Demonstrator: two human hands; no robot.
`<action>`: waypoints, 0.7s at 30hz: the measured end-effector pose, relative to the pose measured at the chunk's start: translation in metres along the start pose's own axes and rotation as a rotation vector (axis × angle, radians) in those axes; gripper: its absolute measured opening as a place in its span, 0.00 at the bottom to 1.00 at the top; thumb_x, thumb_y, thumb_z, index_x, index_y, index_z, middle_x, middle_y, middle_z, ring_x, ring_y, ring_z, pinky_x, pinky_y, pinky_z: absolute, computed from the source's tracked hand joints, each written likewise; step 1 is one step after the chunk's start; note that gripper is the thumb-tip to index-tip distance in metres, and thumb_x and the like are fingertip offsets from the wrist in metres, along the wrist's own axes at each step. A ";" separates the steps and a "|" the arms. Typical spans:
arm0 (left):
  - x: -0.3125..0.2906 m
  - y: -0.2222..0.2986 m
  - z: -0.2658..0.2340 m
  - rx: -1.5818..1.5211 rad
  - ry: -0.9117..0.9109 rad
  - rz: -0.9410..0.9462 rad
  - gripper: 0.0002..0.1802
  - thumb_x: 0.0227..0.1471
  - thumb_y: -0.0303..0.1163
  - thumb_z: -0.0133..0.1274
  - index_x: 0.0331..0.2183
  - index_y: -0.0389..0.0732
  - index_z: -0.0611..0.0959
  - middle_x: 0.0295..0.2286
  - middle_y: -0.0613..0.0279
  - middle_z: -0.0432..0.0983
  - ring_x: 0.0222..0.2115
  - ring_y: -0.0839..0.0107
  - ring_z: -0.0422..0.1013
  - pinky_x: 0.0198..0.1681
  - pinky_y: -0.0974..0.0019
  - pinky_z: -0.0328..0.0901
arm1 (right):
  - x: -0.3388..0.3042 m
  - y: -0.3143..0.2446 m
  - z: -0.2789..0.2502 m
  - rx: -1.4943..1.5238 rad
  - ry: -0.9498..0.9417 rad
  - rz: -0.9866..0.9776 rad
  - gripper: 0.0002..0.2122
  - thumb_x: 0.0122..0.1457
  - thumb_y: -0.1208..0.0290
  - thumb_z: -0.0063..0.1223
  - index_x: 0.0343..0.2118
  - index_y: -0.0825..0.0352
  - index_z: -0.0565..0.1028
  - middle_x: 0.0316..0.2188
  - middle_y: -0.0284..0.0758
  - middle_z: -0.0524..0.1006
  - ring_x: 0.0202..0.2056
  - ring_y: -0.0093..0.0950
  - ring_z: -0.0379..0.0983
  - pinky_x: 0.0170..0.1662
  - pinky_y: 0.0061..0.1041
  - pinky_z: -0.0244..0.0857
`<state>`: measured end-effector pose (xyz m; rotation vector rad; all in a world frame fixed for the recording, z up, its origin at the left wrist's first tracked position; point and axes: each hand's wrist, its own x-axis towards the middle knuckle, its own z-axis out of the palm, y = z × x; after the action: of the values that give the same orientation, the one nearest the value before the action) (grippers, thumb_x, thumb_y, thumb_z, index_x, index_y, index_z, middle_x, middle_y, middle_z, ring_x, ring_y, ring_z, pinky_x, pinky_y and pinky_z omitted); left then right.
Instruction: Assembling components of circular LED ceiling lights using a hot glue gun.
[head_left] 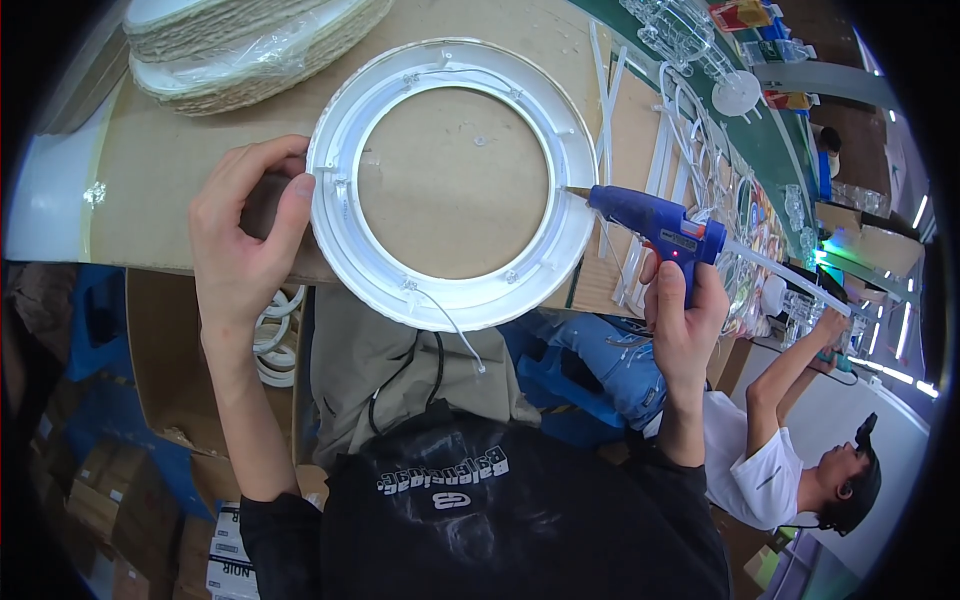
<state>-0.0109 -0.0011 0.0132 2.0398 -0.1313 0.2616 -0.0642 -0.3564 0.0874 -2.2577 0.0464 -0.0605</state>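
- White ring (455, 300) at frame ctr, over tabletop (150, 190); its lower part reaches past near edge. Can't tell if flat or lifted. Small clips inside; thin wire (463, 335) dangles off lower rim.
- L hand (245, 215): thumb & fingers curved, gap btwn; tips at ring's L rim. Fingertips part hidden, can't tell how firm the hold is.
- R hand (688, 315): wrapped round handle of blue glue gun (650, 215), right of ctr. Nozzle at ring's R band; can't tell if touching. Red light on gun; pale glue stick (775, 265) out the back.
- Surface: light brown, scuffed. Stacked pale rough-edged discs (260, 75) w/ clear film, upper L. White strips (606, 100) & tangled wires (690, 125) upper R of ctr; green surface (772, 140) beyond w/ clear parts (675, 30).
- Room: open cardboard box (165, 370) w/ white rings (275, 345) below table, L; more cartons (120, 510) lower L. Co-worker (755, 465) in white top & dark cap, lower R, arms raised. Bright light strips (905, 332) far R.
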 end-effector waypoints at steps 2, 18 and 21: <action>0.000 0.000 0.000 -0.001 -0.002 -0.007 0.12 0.49 0.25 0.58 0.38 0.34 0.82 0.29 0.58 0.77 0.31 0.69 0.73 0.38 0.67 0.67 | -0.001 0.000 0.000 0.005 0.010 0.029 0.08 0.68 0.72 0.45 0.37 0.74 0.71 0.25 0.32 0.75 0.17 0.11 0.61 0.18 0.11 0.52; -0.001 0.000 0.000 0.016 0.007 -0.005 0.12 0.49 0.25 0.58 0.39 0.35 0.82 0.29 0.58 0.78 0.31 0.69 0.73 0.39 0.67 0.67 | -0.003 0.000 0.000 -0.041 0.046 0.007 0.08 0.67 0.71 0.47 0.38 0.73 0.72 0.23 0.29 0.73 0.17 0.10 0.61 0.18 0.11 0.53; -0.001 0.000 -0.001 0.022 0.002 0.000 0.12 0.49 0.25 0.58 0.38 0.35 0.82 0.29 0.58 0.78 0.31 0.69 0.73 0.38 0.67 0.67 | -0.003 0.000 0.000 -0.058 0.052 0.003 0.08 0.67 0.71 0.47 0.38 0.73 0.73 0.23 0.28 0.73 0.17 0.10 0.61 0.19 0.11 0.53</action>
<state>-0.0115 -0.0006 0.0134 2.0608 -0.1274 0.2663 -0.0675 -0.3562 0.0868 -2.3137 0.0802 -0.1179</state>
